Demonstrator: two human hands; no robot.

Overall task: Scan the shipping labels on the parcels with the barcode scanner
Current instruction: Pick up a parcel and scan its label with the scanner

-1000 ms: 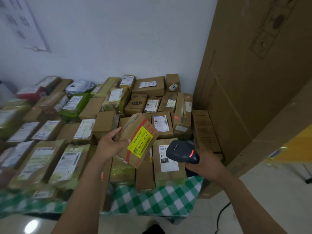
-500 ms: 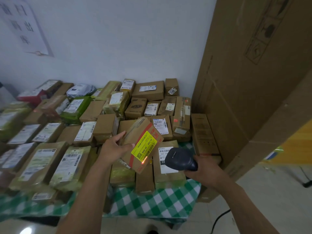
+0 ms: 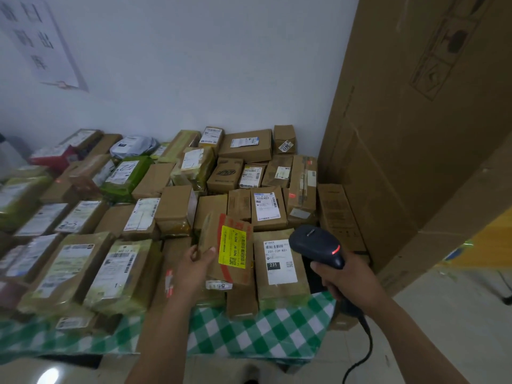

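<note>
A brown cardboard parcel with a yellow label point(image 3: 232, 250) lies among the front-row parcels. My left hand point(image 3: 198, 266) holds its left edge, thumb on top. My right hand point(image 3: 342, 275) grips the handle of a black barcode scanner point(image 3: 315, 243) with a red light glowing on its side. The scanner's head sits just right of a parcel with a white label marked 231 point(image 3: 279, 261). Red scan spots show on a parcel point(image 3: 291, 195) further back and on another at far left.
Many labelled boxes and green-wrapped parcels point(image 3: 127, 176) cover a table with a green checked cloth point(image 3: 266, 333). Tall cardboard cartons point(image 3: 415, 134) lean against the wall on the right. The scanner's black cable point(image 3: 360, 356) hangs toward the tiled floor.
My left hand has lowered the yellow-labelled parcel from a raised tilt down flat onto the pile. The scanner has lifted and swung right, away from the yellow label.
</note>
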